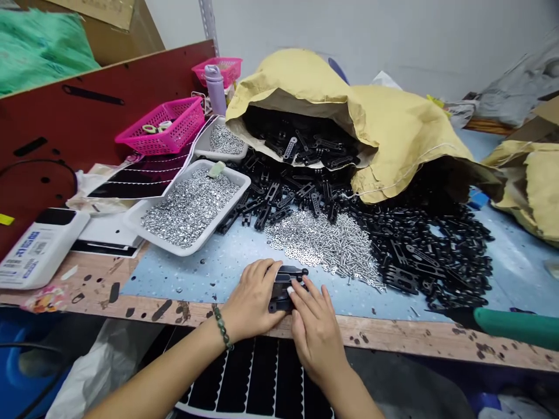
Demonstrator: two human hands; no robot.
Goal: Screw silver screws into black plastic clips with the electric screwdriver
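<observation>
My left hand (253,299), with a green bead bracelet on its wrist, is closed around a small stack of long black plastic link pieces (286,272) at the table's front edge. The fingertips of my right hand (317,329) press against the right end of the same stack, its little finger held apart. Both hands partly cover the pieces. Just beyond them lies a pile of silver screws and nuts (325,241). Loose black link pieces (404,273) are heaped to the right and behind.
Yellow paper sacks (301,73) spill black pieces at the back. A white tray of nuts (192,250) and pink baskets (187,125) stand left, near a lilac bottle (215,90). A tool with a green handle (515,327) lies at the front right edge.
</observation>
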